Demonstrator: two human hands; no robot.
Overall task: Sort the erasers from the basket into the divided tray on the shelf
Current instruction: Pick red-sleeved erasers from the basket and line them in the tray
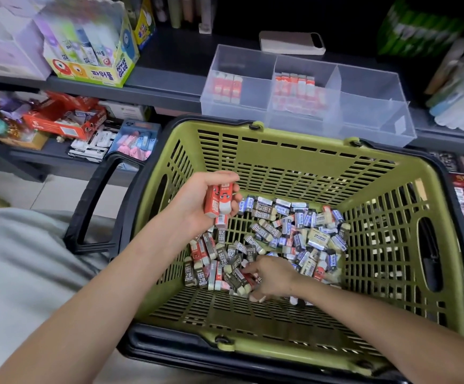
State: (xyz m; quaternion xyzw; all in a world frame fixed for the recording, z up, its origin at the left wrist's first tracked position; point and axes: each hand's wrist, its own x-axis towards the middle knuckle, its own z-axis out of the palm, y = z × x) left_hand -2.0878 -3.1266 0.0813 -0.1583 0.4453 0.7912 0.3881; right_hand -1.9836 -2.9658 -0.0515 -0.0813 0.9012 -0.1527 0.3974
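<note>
An olive green basket [294,151] with a black rim holds a heap of loose erasers [286,236] in red, dark 2B and blue-white sleeves. My left hand [197,203] is raised over the basket's left side and grips several red erasers [219,200]. Down among the heap, my right hand [272,275] has its fingers curled on a red eraser [249,277]. Behind the basket, a clear divided tray [364,106] stands on the shelf. Its left and middle compartments hold red erasers [294,87]; the right ones show nothing inside.
A yellow glue box [92,51] and white boxes stand on the shelf at left. A phone-like slab [291,42] lies behind the tray. The lower shelf at left carries red boxes and small packets [92,142]. More goods crowd the right edge. The basket's black handle [95,206] hangs left.
</note>
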